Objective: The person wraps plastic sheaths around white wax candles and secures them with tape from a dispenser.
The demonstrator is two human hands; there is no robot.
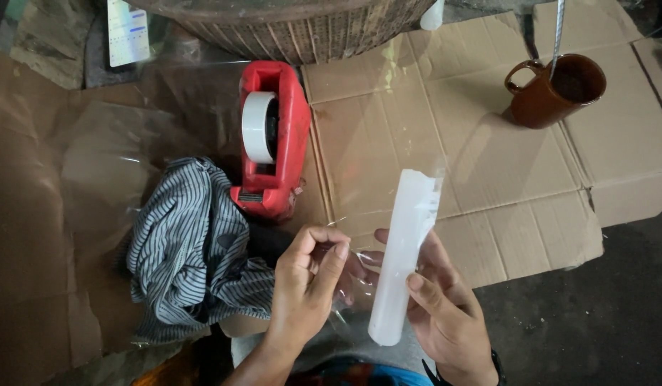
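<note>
My right hand [445,311] holds a long white stick-shaped thing [404,250] wrapped in clear plastic, upright and tilted slightly right, with the thumb pressed on its lower part. My left hand [306,282] is just left of it, fingers curled and pinching the edge of the clear plastic wrap [349,286] near the stick's lower half. A red tape dispenser [272,139] with a white tape roll lies on the cardboard just beyond my left hand.
A striped grey cloth [191,250] is bunched at the left. Flattened cardboard [488,164] covers the floor. A brown mug [556,89] with a metal rod in it stands at the far right. A woven basket [302,25] sits at the top. Clear plastic sheets [102,164] lie at the left.
</note>
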